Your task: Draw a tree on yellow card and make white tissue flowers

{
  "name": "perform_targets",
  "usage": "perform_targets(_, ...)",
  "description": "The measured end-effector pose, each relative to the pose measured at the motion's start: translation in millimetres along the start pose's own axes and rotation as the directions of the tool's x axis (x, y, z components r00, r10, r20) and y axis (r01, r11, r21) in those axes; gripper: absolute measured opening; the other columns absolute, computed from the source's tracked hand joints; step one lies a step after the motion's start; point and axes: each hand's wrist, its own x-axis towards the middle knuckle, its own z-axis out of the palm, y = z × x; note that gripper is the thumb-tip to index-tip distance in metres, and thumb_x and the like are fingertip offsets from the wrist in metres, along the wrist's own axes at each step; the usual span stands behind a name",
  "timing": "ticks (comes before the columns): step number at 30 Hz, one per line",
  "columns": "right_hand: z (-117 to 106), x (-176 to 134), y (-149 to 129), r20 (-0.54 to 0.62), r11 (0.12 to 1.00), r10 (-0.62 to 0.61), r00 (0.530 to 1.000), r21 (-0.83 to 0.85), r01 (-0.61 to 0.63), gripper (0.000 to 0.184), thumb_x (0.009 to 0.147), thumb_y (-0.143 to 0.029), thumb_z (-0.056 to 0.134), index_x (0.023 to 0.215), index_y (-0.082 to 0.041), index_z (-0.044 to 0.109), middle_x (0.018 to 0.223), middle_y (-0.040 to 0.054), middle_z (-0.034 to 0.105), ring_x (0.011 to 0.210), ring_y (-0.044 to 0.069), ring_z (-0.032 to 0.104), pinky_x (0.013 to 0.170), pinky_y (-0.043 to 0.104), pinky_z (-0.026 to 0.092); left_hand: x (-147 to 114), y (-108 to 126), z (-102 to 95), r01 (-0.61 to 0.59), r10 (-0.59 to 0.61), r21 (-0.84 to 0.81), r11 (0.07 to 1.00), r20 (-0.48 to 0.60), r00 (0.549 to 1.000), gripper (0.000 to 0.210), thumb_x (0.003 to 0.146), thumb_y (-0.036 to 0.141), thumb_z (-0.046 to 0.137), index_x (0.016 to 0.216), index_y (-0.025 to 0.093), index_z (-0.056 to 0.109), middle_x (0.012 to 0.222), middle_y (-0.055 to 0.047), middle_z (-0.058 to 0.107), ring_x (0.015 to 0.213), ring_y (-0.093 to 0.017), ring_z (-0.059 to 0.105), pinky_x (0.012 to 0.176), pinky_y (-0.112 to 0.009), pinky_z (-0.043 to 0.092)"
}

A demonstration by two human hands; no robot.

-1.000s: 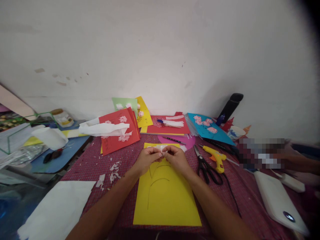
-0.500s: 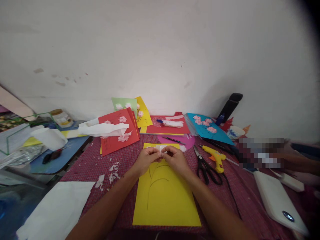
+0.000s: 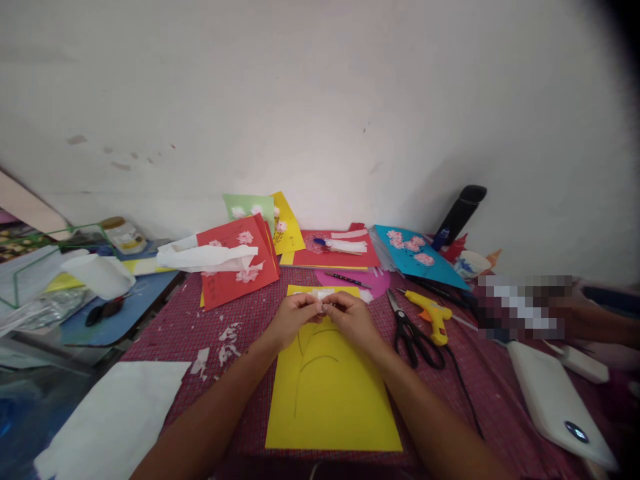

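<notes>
My left hand (image 3: 295, 319) and my right hand (image 3: 351, 319) meet fingertip to fingertip over the top part of a yellow sheet of card (image 3: 335, 400). Both are closed in a pinch on a small piece of white tissue paper (image 3: 321, 305), mostly covered by the fingers. Dark curved lines are drawn on the card below my hands. More white tissue (image 3: 324, 292) shows just behind the fingers, at the card's far edge. Black-handled scissors (image 3: 410, 333) and a yellow glue gun (image 3: 431, 313) lie to the right of my right hand.
Red (image 3: 235, 267) and blue cards (image 3: 415, 253) with pink paper flowers stand at the back. White paper scraps (image 3: 227, 347) and a large white sheet (image 3: 115, 413) lie at left. A white power bank (image 3: 557, 400) is at right, near another person's blurred hand and arm (image 3: 590, 320).
My hands stay in nearly the same place, with only slight finger movement on the tissue paper. At right, the other person's blurred hand shifts a little.
</notes>
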Motion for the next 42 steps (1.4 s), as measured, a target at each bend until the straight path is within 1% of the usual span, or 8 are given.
perform_targets(7, -2, -2, -1, 0.018, 1.0, -0.028, 0.999, -0.009, 0.029, 0.013, 0.08, -0.021, 0.061, 0.082, -0.021, 0.074, 0.081, 0.0032, 0.07, 0.075, 0.016, 0.062, 0.069, 0.026, 0.046, -1, 3, 3.2, -0.01, 0.012, 0.03, 0.999, -0.039, 0.999, 0.02, 0.07, 0.031, 0.074, 0.077, 0.013, 0.067, 0.075, -0.002, 0.064, 0.068, -0.011, 0.059, 0.07, -0.026, 0.05)
perform_targets(14, -2, 0, -1, 0.013, 1.0, -0.023, 1.0, 0.009, 0.022, 0.015, 0.08, -0.021, 0.06, 0.082, -0.021, 0.074, 0.079, 0.0029, 0.07, 0.074, 0.016, 0.063, 0.068, 0.026, 0.046, -2, 8, 6.9, -0.041, 0.048, 0.115, 0.993, -0.059, 0.997, 0.017, 0.071, 0.028, 0.072, 0.074, 0.013, 0.067, 0.071, -0.002, 0.064, 0.065, -0.011, 0.059, 0.066, -0.025, 0.048)
perform_targets(18, -1, 1, 3, 0.019, 0.998, 0.017, 1.0, 0.06, -0.018, 0.014, 0.08, -0.023, 0.06, 0.08, -0.02, 0.074, 0.076, 0.0022, 0.07, 0.071, 0.016, 0.061, 0.066, 0.025, 0.045, 1, 2, 3.7, -0.079, 0.089, 0.174, 0.981, -0.048, 0.995, 0.016, 0.074, 0.029, 0.069, 0.076, 0.013, 0.067, 0.072, -0.002, 0.065, 0.066, -0.012, 0.059, 0.067, -0.025, 0.049)
perform_targets(21, -1, 1, 5, 0.018, 0.992, 0.075, 0.997, 0.105, -0.076, 0.013, 0.078, -0.026, 0.062, 0.077, -0.018, 0.072, 0.071, 0.0012, 0.066, 0.064, 0.014, 0.056, 0.059, 0.024, 0.042, 2, -1, 1.5, -0.12, 0.131, 0.254, 0.96, -0.028, 0.991, 0.016, 0.076, 0.03, 0.066, 0.077, 0.014, 0.067, 0.074, -0.003, 0.065, 0.068, -0.013, 0.06, 0.067, -0.026, 0.049)
perform_targets(25, -1, 1, 2, 0.039, 0.969, 0.174, 0.984, 0.17, -0.178, 0.014, 0.075, -0.03, 0.064, 0.075, -0.017, 0.068, 0.062, -0.002, 0.059, 0.052, 0.01, 0.047, 0.05, 0.022, 0.036, 1, 0, 1.8, -0.176, 0.193, 0.359, 0.917, -0.011, 0.981, 0.016, 0.078, 0.029, 0.063, 0.079, 0.015, 0.068, 0.074, -0.003, 0.065, 0.068, -0.014, 0.059, 0.066, -0.025, 0.047)
perform_targets(28, -2, 1, 0, 0.052, 0.962, 0.198, 0.979, 0.183, -0.204, 0.015, 0.075, -0.033, 0.064, 0.072, -0.018, 0.065, 0.059, -0.0033, 0.055, 0.049, 0.01, 0.043, 0.047, 0.022, 0.034, -1, 4, 3.8, -0.182, 0.21, 0.411, 0.893, -0.024, 0.977, 0.015, 0.077, 0.029, 0.062, 0.078, 0.016, 0.069, 0.071, -0.002, 0.065, 0.066, -0.014, 0.059, 0.064, -0.024, 0.044)
perform_targets(38, -2, 2, 5, 0.069, 0.948, 0.237, 0.969, 0.2, -0.246, 0.014, 0.074, -0.032, 0.063, 0.073, -0.018, 0.064, 0.058, -0.0038, 0.053, 0.049, 0.01, 0.043, 0.046, 0.021, 0.033, -3, 7, 4.5, -0.184, 0.207, 0.446, 0.876, -0.003, 0.978, 0.014, 0.078, 0.029, 0.061, 0.076, 0.017, 0.068, 0.07, -0.002, 0.064, 0.066, -0.014, 0.058, 0.063, -0.024, 0.043)
perform_targets(42, -2, 2, 5, 0.069, 0.953, 0.225, 0.972, 0.192, -0.234, 0.016, 0.074, -0.034, 0.064, 0.071, -0.018, 0.064, 0.057, -0.0041, 0.053, 0.05, 0.01, 0.044, 0.047, 0.022, 0.033, -1, 4, 3.6, -0.177, 0.199, 0.417, 0.891, -0.011, 0.98, 0.013, 0.076, 0.028, 0.062, 0.076, 0.017, 0.068, 0.068, -0.001, 0.064, 0.065, -0.014, 0.057, 0.063, -0.024, 0.044)
